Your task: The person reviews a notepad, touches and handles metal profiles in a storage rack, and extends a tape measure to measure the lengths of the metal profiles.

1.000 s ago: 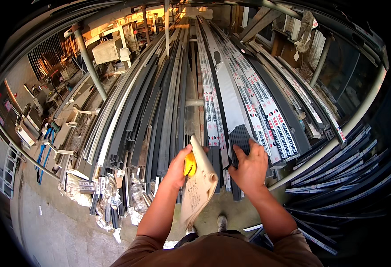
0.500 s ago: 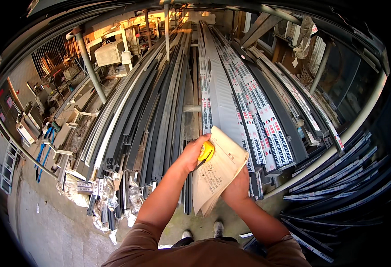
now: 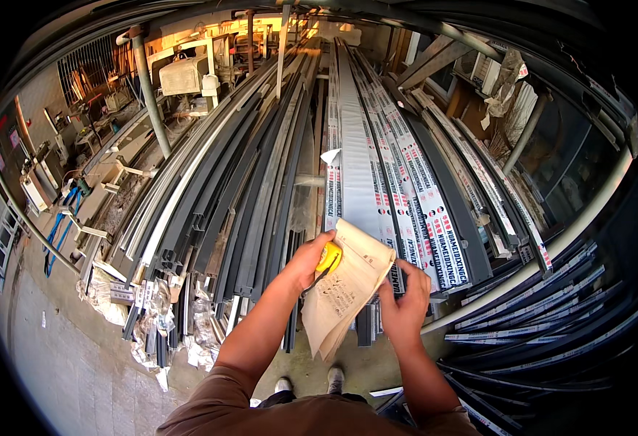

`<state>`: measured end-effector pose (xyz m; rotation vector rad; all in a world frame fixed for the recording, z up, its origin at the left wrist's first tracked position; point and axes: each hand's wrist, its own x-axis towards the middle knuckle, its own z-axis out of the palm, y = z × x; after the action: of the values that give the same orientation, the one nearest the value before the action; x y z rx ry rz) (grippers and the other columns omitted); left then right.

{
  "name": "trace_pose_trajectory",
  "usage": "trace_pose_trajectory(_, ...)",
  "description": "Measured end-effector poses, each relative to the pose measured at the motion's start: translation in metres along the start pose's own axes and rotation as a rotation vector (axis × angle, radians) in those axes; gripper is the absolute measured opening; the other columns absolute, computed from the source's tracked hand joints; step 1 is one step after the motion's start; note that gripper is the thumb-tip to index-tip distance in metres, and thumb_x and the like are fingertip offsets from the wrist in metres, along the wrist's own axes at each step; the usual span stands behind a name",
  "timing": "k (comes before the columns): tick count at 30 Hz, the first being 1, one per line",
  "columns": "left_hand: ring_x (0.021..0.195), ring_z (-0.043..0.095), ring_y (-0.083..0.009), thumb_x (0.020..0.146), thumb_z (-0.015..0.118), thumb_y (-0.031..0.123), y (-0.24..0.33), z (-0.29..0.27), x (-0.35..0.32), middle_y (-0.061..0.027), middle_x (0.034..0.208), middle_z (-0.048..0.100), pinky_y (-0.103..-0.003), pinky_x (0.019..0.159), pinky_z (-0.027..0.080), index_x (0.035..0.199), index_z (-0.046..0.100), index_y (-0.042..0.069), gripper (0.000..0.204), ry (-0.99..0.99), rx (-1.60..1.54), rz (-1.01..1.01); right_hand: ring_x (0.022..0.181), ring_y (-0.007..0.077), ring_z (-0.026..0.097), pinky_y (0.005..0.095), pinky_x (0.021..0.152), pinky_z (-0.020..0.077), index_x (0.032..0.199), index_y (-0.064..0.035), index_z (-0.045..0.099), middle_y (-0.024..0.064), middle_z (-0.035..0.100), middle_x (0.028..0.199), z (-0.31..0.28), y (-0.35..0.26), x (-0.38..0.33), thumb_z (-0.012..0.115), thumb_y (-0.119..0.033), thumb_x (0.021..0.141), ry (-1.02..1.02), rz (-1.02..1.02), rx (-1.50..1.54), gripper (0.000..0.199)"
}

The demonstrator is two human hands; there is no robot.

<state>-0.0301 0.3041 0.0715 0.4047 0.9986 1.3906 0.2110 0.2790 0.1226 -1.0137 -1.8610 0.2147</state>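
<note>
My left hand [image 3: 308, 260] is closed round a yellow tape measure [image 3: 329, 258] and the left edge of a paper notepad [image 3: 352, 272]. The tape measure lies against the pad's top sheet, under my thumb. Handwriting covers part of the tan page, and the lower sheets fan out loosely at the bottom corner. My right hand [image 3: 406, 301] is at the pad's right edge, its bent fingers and thumb closed on that edge. Both hands are held above the near ends of long metal profiles [image 3: 257, 218].
Profiles wrapped in printed film [image 3: 424, 211] lie on the rack's right side, behind a pale rail [image 3: 559, 247]. More strips [image 3: 530, 320] are stacked low at right. Crumpled plastic wrap [image 3: 152, 327] covers ends at left. A grey post [image 3: 150, 94] and machinery [image 3: 184, 75] stand farther back.
My right hand has come out from behind the notepad to its right edge. The notepad and left hand have shifted slightly left and down. A small white flap now shows on the profiles ahead.
</note>
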Motion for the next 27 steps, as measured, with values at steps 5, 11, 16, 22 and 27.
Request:
trace_pose_trajectory(5, 0.089, 0.076, -0.0224, 0.103, 0.066, 0.048, -0.007, 0.008, -0.004, -0.0152, 0.109, 0.076, -0.037, 0.081, 0.060, 0.127, 0.065, -0.006, 0.059, 0.046, 0.140, 0.052, 0.128, 0.0378, 0.062, 0.0441, 0.108, 0.0482, 0.134, -0.0001, 0.068, 0.0232, 0.068, 0.132, 0.027, 0.052, -0.006, 0.072, -0.022, 0.097, -0.378, 0.661, 0.574, 0.043)
trace_pose_trajectory(11, 0.097, 0.076, -0.0217, 0.104, 0.065, 0.047, -0.006, 0.009, -0.010, -0.0178, 0.116, 0.075, -0.035, 0.090, 0.059, 0.135, 0.061, -0.013, 0.067, 0.024, 0.186, 0.112, 0.138, 0.0348, 0.057, 0.0421, 0.115, 0.0441, 0.142, -0.0019, 0.062, 0.0193, 0.064, 0.145, 0.042, 0.042, -0.024, 0.074, -0.028, 0.095, -0.512, 0.329, 0.286, 0.055)
trace_pose_trajectory(16, 0.099, 0.076, -0.0212, 0.106, 0.064, 0.045, 0.002, 0.014, -0.011, -0.0177, 0.117, 0.076, -0.033, 0.091, 0.058, 0.131, 0.064, -0.013, 0.063, 0.002, 0.261, 0.146, 0.135, 0.0320, 0.061, 0.0399, 0.113, 0.0455, 0.141, -0.0032, 0.063, 0.0191, 0.065, 0.144, 0.057, 0.048, -0.037, 0.077, -0.029, 0.092, -0.460, 0.194, 0.119, 0.057)
trace_pose_trajectory(22, 0.098, 0.075, -0.0214, 0.104, 0.066, 0.047, -0.006, 0.005, -0.008, -0.0173, 0.115, 0.075, -0.033, 0.088, 0.058, 0.132, 0.062, -0.014, 0.067, 0.030, 0.259, 0.150, 0.133, 0.0304, 0.063, 0.0379, 0.112, 0.0464, 0.141, -0.0050, 0.065, 0.0166, 0.068, 0.142, 0.063, 0.046, -0.039, 0.078, -0.031, 0.092, -0.471, 0.075, 0.046, 0.057)
trace_pose_trajectory(27, 0.095, 0.074, -0.0206, 0.103, 0.068, 0.047, -0.007, 0.008, -0.010, -0.0162, 0.112, 0.075, -0.033, 0.086, 0.059, 0.131, 0.062, -0.015, 0.068, 0.072, 0.215, 0.147, 0.128, 0.0315, 0.066, 0.0386, 0.107, 0.0507, 0.138, -0.0048, 0.067, 0.0167, 0.070, 0.138, 0.067, 0.039, -0.039, 0.077, -0.033, 0.093, -0.449, 0.143, 0.097, 0.054)
